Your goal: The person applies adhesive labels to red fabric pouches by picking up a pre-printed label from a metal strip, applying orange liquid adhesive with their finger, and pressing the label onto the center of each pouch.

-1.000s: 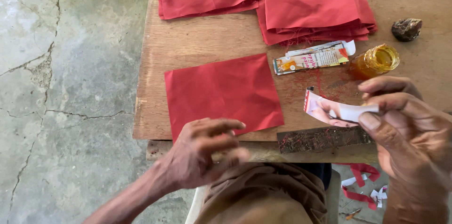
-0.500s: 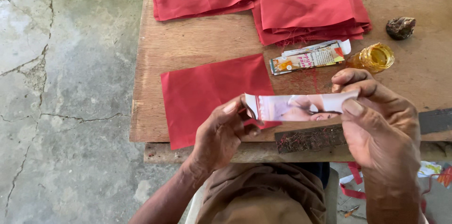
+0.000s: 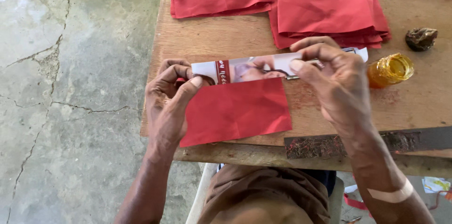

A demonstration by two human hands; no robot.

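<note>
Both hands are on one strip of printed paper (image 3: 247, 68) right now: my left hand (image 3: 172, 94) pinches its left end between thumb and forefinger, and my right hand (image 3: 329, 80) is clamped on the right end the same way. The strip is held stretched flat just above the top edge of a red cloth square (image 3: 235, 111) lying near the front edge of the counter (image 3: 212, 40).

I'd say this is the lining-up step, getting the strip squared against that top edge. The next move probably calls for lowering it evenly so both ends land level, without dragging the cloth off the counter edge, since its lower left corner already hangs over.

Hard-to-see bits: the right end of the strip is buried under my fingers, and so is something white (image 3: 361, 53) poking out behind that hand. Can't tell whether the strip touches the cloth or floats above it. The amber jar (image 3: 390, 69) looks open, contents unclear. The two red cloth stacks (image 3: 329, 7) run off the top of the frame, and I can't identify the dark lump (image 3: 420, 38) on the far right.
</note>
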